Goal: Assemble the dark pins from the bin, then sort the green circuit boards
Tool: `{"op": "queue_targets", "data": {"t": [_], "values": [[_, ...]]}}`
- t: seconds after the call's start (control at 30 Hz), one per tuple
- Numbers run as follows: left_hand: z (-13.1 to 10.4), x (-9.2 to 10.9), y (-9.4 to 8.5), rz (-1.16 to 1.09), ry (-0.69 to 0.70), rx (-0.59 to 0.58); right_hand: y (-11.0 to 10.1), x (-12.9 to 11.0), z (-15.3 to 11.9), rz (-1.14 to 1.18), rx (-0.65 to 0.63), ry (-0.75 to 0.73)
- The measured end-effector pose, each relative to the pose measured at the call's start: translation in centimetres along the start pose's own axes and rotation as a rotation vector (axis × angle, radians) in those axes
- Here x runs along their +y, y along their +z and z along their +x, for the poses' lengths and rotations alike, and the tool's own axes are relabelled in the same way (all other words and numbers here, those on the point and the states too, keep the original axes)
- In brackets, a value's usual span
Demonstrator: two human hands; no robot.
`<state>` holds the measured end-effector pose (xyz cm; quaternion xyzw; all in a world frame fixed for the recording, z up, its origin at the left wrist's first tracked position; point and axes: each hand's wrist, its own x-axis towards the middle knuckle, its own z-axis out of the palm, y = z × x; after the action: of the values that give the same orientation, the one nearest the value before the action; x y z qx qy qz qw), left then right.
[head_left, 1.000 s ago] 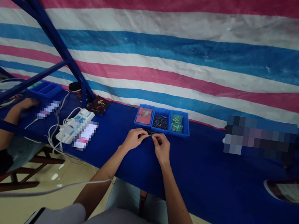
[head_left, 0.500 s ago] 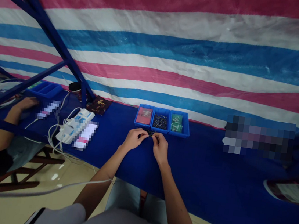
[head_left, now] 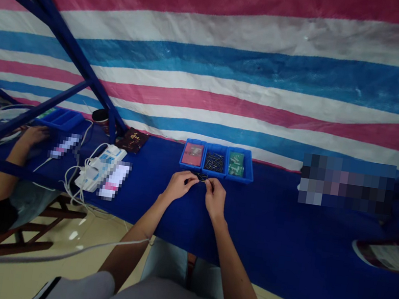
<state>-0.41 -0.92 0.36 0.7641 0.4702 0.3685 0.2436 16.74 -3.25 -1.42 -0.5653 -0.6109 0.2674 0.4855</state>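
Observation:
My left hand (head_left: pixel 178 185) and my right hand (head_left: pixel 216 197) face each other over the blue table, fingertips pinched. Between them lie several thin dark pieces (head_left: pixel 201 176), just in front of the bins. What each pinch holds is too small to make out. Three joined blue bins (head_left: pixel 213 175) stand just beyond my hands. The left bin has a pink card (head_left: pixel 191 156) with a small clear bag on it, the middle one many small dark pin-like pieces (head_left: pixel 214 162), the right one green pieces (head_left: pixel 236 164) in clear bags.
A white power strip (head_left: pixel 98 170) with cables, a blurred-out phone (head_left: pixel 115 180) and a dark brown packet (head_left: pixel 132 140) are at the left. Farther left, another person's hand (head_left: pixel 36 135) rests near a blue tray (head_left: pixel 63 119). A round container (head_left: pixel 381 252) lies at the right.
My right hand has shifted slightly to the right, widening the gap between my fingertips. At the far left, the other person's hand has moved a little.

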Motion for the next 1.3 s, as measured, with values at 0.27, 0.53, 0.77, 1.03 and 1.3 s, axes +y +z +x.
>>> {"op": "queue_targets", "data": {"t": [0.27,0.53,0.77,1.03,1.3], "values": [[0.0,0.0,-0.1,0.005,-0.007,0.013,-0.2,0.1,-0.1,0.135,-0.013,0.063],[0.0,0.1,-0.1,0.01,0.002,0.011,-0.1,0.3,0.0,0.122,-0.056,0.008],[0.1,-0.1,0.0,0.004,0.011,0.01,-0.2,-0.1,0.1,0.074,-0.027,-0.011],[0.1,-0.1,0.0,-0.01,0.009,0.015,-0.3,-0.5,0.0,0.017,-0.037,-0.011],[0.1,-0.1,0.0,-0.012,0.016,0.04,-1.1,-1.9,-0.2,0.127,0.04,0.11]]}}
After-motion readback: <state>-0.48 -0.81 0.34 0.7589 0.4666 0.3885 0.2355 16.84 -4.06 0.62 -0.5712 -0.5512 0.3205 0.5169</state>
